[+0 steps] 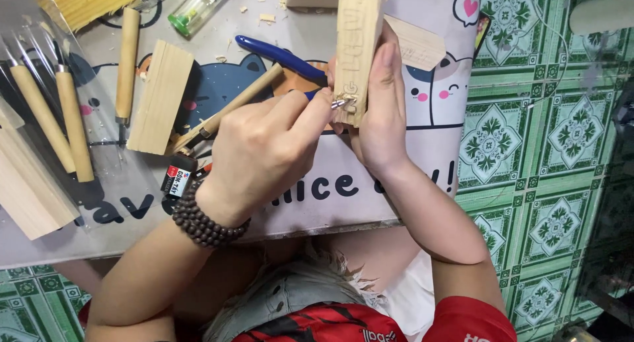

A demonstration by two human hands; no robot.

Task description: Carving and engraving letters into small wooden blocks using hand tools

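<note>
1. A pale wood block (357, 48) is held upright at 12 o'clock of the view, over a cartoon-printed mat (370, 183); letters are seen cut into its face.
2. The block is grasped by the right hand (383, 111), fingers wrapped along its right edge and thumb hidden behind it.
3. A carving tool (241, 101) with a wooden handle is clenched in the left hand (264, 150); its metal tip (340, 103) is pressed to the block's lower end, at 3 o'clock of that hand.
4. A dark bead bracelet (201, 220) is worn on the left wrist.
5. Blue-handled pliers (277, 55) are laid at 12 o'clock of the left hand, just behind the tool.
6. A second block (160, 96) lies at 10 o'clock of the left hand, with more wooden-handled tools (66, 117) farther toward 9 o'clock.
7. Shavings are scattered over the mat near the top.
8. A slip is judged the main risk: the tip is aimed toward the right hand, touching or nearly touching its fingers, so a sudden give in the grain could drive it into them.
9. The block is braced by one hand alone, so it could twist under pressure and the cut letter could be spoiled.
10. Too deep a bite could split the thin lower edge.
</note>
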